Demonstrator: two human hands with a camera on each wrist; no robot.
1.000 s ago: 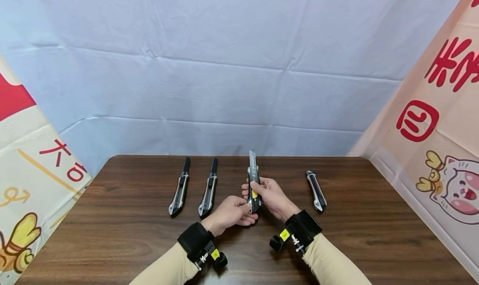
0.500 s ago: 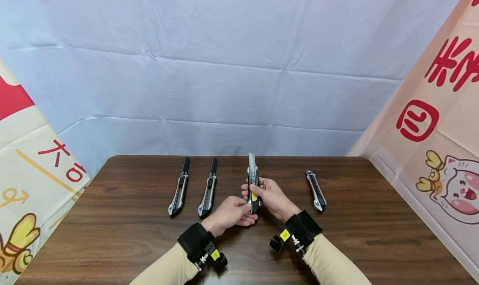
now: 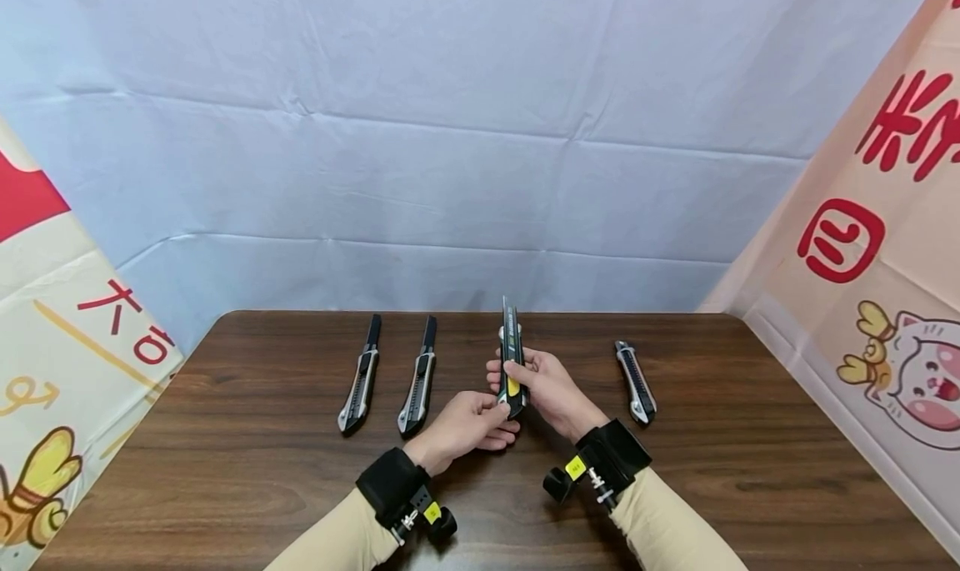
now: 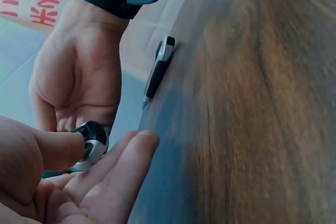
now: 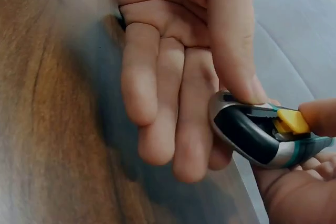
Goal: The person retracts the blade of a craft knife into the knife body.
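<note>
Both hands share one utility knife, held up above the middle of the table with its tip pointing away. Its blade extends from the front. My left hand pinches the butt end between thumb and fingers; the other fingers reach out beneath. My right hand grips the body from the right, its thumb at the yellow slider. In the left wrist view only the black-and-silver butt shows beside my left thumb. The right wrist view shows the butt and slider close up, while the blade is hidden there.
Two more utility knives lie left of my hands, the outer one and the inner one, with black front ends. Another utility knife lies to the right. The brown wooden table ends at a pale cloth backdrop.
The held knife has risen slightly and turned a little, so its blade now looks narrower. My right hand has shifted slightly up and right with it; both hands keep their hold.
</note>
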